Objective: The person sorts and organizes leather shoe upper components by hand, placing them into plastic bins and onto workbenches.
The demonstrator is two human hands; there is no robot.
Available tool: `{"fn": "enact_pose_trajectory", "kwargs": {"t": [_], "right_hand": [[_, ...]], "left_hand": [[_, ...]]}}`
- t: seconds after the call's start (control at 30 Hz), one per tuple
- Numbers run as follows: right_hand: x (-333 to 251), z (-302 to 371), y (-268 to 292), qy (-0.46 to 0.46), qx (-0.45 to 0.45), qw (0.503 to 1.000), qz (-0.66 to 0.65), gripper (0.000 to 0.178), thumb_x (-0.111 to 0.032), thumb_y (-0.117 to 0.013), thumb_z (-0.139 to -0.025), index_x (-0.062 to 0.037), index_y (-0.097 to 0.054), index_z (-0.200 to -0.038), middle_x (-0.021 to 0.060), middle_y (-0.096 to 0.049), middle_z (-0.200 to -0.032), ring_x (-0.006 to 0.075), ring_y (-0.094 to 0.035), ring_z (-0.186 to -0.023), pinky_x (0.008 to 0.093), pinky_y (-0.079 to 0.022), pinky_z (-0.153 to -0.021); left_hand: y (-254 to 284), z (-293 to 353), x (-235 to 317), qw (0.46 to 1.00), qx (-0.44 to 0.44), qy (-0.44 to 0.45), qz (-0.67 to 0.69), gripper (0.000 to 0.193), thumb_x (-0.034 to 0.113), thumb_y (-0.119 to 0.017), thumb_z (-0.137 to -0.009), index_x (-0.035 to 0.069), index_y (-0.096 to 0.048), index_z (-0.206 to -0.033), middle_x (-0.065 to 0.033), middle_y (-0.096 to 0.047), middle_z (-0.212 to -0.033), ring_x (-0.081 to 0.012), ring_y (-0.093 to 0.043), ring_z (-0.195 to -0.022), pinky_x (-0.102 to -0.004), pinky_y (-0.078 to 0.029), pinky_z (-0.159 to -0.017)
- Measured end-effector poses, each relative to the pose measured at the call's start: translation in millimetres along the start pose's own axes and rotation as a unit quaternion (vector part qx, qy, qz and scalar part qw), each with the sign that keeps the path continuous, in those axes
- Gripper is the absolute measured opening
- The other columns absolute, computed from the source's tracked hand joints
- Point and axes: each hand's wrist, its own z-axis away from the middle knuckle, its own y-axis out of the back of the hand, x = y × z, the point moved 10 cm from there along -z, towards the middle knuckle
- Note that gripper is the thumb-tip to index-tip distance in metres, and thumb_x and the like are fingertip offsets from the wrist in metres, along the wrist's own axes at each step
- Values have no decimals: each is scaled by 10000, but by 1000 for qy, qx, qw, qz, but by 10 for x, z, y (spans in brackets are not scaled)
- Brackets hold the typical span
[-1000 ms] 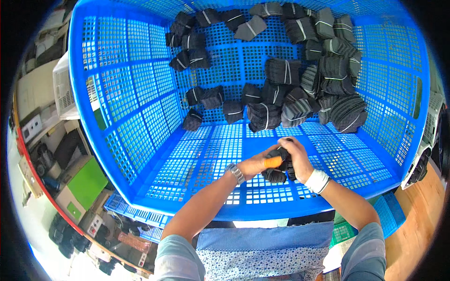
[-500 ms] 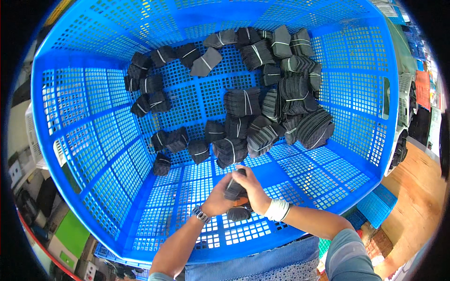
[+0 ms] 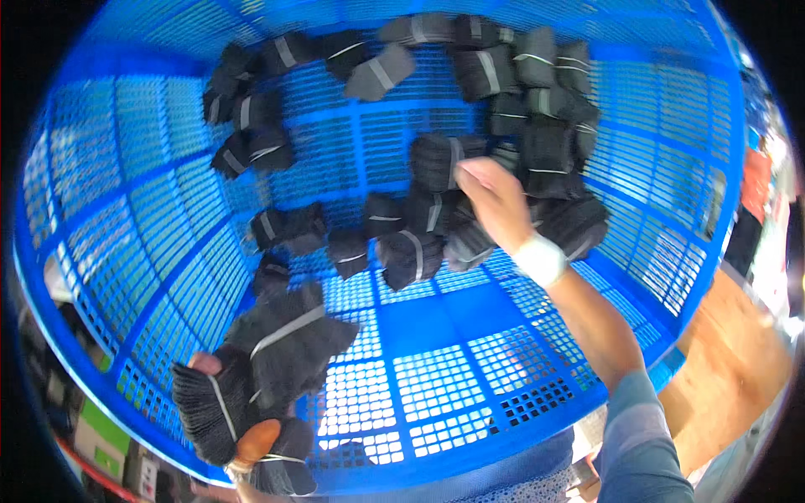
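Observation:
At the lower left my left hand (image 3: pixel 206 363) is closed round a cluster of black ribbed fabric bundles (image 3: pixel 289 344) with pale bands. The bundles hide most of the hand; a fingertip shows at one edge, and an orange patch lies lower down. My right hand (image 3: pixel 499 205), a white band at its wrist, reaches over the stacks in the blue crate (image 3: pixel 449 318). Its fingers are beside a banded black bundle (image 3: pixel 436 159), smeared by motion, so I cannot tell if they touch it. Dark bundles (image 3: pixel 549 147) are heaped right of that hand.
Smaller banded bundles (image 3: pixel 411 258) stand in a loose row across the crate floor. Others (image 3: pixel 256 117) lie along its far left, and a grey one (image 3: pixel 381 74) lies at the back. The perforated walls rise on all sides. Outside, right, is a brown wooden surface (image 3: pixel 729 360).
My hands have parted. The left has gone down and left with the bundles; the right has moved forward and right over the stacks. The view has shifted closer to the crate.

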Motion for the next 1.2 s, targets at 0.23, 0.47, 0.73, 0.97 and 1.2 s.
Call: {"fn": "enact_pose_trajectory", "kwargs": {"t": [0.23, 0.47, 0.73, 0.97, 1.2], "right_hand": [[-700, 1070, -1366, -144, -151, 958, -198, 369, -195, -625, -817, -23, -497, -1117, 82, -594, -961, 188, -581, -902, 312, -469, -767], [478, -244, -2111, 66, -120, 887, 441, 406, -229, -625, -721, 5, -504, -1030, 233, -526, -1065, 367, -523, -986, 424, -464, -800], [1327, -990, -1938, 10, -96, 765, 637, 605, -296, -695, -698, -274, -402, -1226, 213, -416, -1173, 385, -459, -1050, 503, -404, -847], [725, 768, -1265, -208, -184, 960, -37, 497, -149, -551, -717, -28, -427, -1184, 190, -566, -1008, 275, -596, -806, 373, -484, -759], [-1731, 3278, -1050, -422, -11, 830, -364, 486, -178, -478, -779, 29, -435, -1216, 159, -526, -1168, 266, -541, -1031, 385, -453, -868]], "left_hand": [[-512, 71, 173, 922, -183, 183, 289, 394, 87, -765, -617, 82, -480, -890, -294, -464, -1109, -319, -576, -871, -388, -474, -785], [-869, 696, 379, 796, -599, -71, 38, 541, 118, -593, -698, 161, -480, -1225, -235, -304, -1293, -392, -479, -1070, -396, -419, -928], [-795, 914, 469, 844, -500, -14, -195, 127, 188, -550, -781, 178, -627, -882, -44, -444, -1177, -330, -577, -733, -365, -531, -559], [-958, 1126, 527, 769, -627, -112, -55, 470, 44, -481, -759, 174, -479, -1210, -227, -304, -1266, -366, -548, -970, -354, -478, -828], [76, 1427, 1259, 886, -330, -91, 312, 564, -63, -612, -631, 100, -527, -1164, -188, -294, -1311, -384, -382, -1186, -395, -359, -968]]}}
